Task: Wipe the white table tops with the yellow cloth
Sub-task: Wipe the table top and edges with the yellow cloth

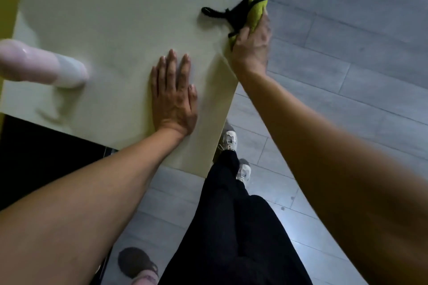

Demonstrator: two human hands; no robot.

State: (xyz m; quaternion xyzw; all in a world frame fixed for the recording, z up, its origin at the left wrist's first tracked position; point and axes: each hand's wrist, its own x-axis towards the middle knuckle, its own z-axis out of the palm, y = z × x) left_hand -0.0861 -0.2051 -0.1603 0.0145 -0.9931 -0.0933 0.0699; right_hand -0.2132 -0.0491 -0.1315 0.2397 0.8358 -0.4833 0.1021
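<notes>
At table [111, 18] right edge: right hand [251, 50] grip clamps yellow cloth [257, 12]; left hand [173, 97] flat.

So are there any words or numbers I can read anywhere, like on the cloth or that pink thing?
None: no words or numbers show anywhere.
Yellow cloth: plain, with black trim.
Pink and white object: blurred, no writing visible.
White table top: bare, no label.

- The white surface [111, 18] runs away from the viewer, its right edge meeting grey plank floor [347, 53].
- A yellow cloth [257, 12] with black trim lies at that right edge.
- A pale pink and white object [44, 66], blurred, stands on the left side.
- The left hand [173, 97] rests flat on it.
</notes>
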